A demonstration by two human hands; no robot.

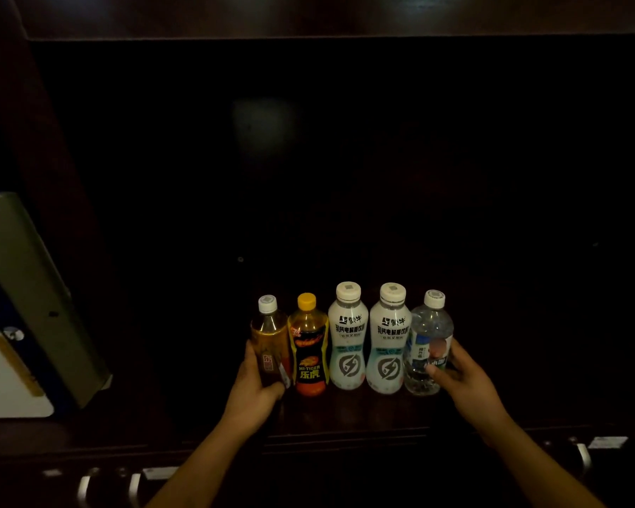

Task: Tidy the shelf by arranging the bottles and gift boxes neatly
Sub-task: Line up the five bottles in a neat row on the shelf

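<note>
Several bottles stand upright in a tight row on a dark wooden shelf (345, 412). From the left: an amber tea bottle (270, 333) with a white cap, a yellow-capped orange and black Hi-Tiger bottle (308, 346), two white drink bottles (348, 339) (389, 341), and a clear water bottle (430, 335) with a blue label. My left hand (255, 388) wraps the tea bottle at the row's left end. My right hand (462, 375) grips the water bottle at the right end.
A grey and white gift box (22, 306) leans tilted at the left edge of the shelf. The shelf's back and sides are very dark. Metal drawer handles (134, 485) show below the shelf's front edge, left and right.
</note>
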